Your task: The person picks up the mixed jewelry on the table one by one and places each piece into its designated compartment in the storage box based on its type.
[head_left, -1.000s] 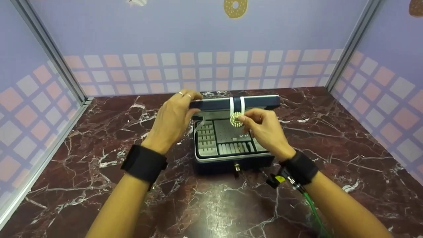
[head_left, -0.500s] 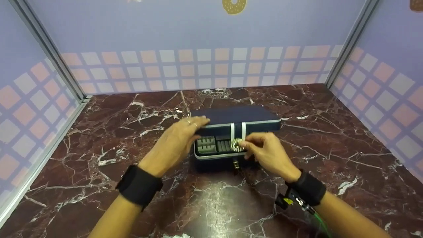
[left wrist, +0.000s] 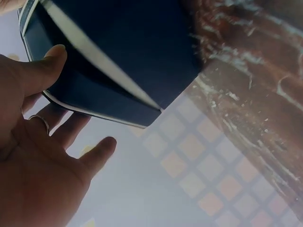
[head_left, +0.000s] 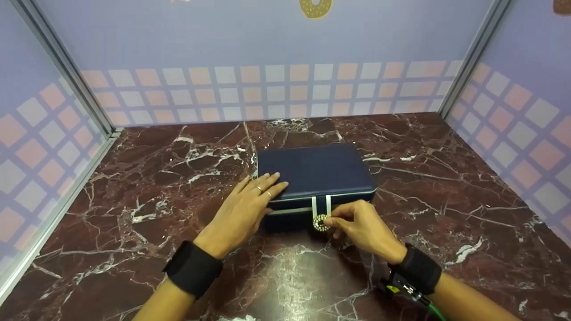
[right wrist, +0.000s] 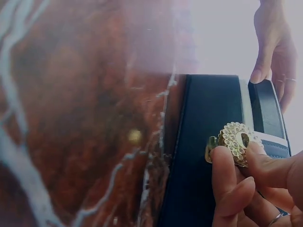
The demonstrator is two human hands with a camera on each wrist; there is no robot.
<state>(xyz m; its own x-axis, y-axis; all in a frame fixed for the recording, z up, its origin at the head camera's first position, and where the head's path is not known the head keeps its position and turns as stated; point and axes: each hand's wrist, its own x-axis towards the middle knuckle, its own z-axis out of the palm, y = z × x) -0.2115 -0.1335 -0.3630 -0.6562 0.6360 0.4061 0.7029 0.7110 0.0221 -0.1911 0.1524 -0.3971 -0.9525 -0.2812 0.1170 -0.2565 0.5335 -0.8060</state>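
A dark blue jewellery box (head_left: 314, 171) sits on the table, its lid lowered almost onto the base. A pale strip shows between lid and base at the front left. My left hand (head_left: 247, 203) lies over the lid's front left corner, fingers extended on top; in the left wrist view its thumb (left wrist: 56, 59) touches the lid's front side. My right hand (head_left: 361, 227) pinches the round gold clasp (head_left: 320, 222) between thumb and fingers. That clasp hangs from a white-edged strap (head_left: 321, 206) on the lid's front. Beside it, the right wrist view shows a small gold catch (right wrist: 210, 150) on the base.
Dark red marbled tabletop (head_left: 178, 178) surrounds the box. Behind it stands a lilac wall (head_left: 200, 40) with pink and white squares, and side panels rise left and right. A green cable (head_left: 435, 310) runs from the right wristband (head_left: 417, 269).
The lid has swung down from raised to nearly flat, covering the inner compartments. Both hands have come down and nearer with it, the right one still pinching the clasp.
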